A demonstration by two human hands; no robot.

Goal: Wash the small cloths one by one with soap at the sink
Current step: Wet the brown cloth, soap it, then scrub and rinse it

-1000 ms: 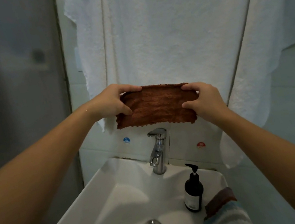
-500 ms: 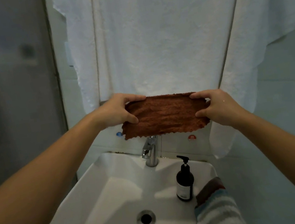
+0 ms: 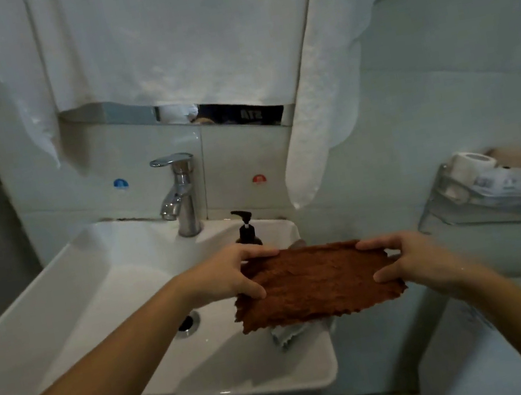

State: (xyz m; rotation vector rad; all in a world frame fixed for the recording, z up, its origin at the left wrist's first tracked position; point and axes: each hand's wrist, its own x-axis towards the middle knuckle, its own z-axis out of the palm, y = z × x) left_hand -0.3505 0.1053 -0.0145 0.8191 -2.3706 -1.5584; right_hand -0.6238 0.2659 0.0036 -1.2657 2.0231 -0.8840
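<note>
A small brown cloth (image 3: 316, 283) is stretched flat between both hands over the right rim of the white sink (image 3: 100, 284). My left hand (image 3: 228, 278) pinches its left edge and my right hand (image 3: 409, 261) pinches its right edge. The cloth hides most of the dark soap pump bottle (image 3: 246, 227); only the pump top shows. A bit of a pale striped cloth (image 3: 288, 333) peeks out under the brown one on the sink's right rim. The chrome tap (image 3: 180, 194) stands at the back of the basin, with no water visibly running.
White towels (image 3: 174, 34) hang on the wall above the tap, covering a mirror strip (image 3: 237, 116). A wall shelf (image 3: 501, 189) at right holds a toilet roll and packets. The drain (image 3: 189, 323) sits in the basin bottom. A white surface (image 3: 507, 341) lies lower right.
Both hands have lowered the brown cloth from in front of the hanging towels down to the sink's right rim, over the soap bottle and striped cloth. The camera view has tilted too.
</note>
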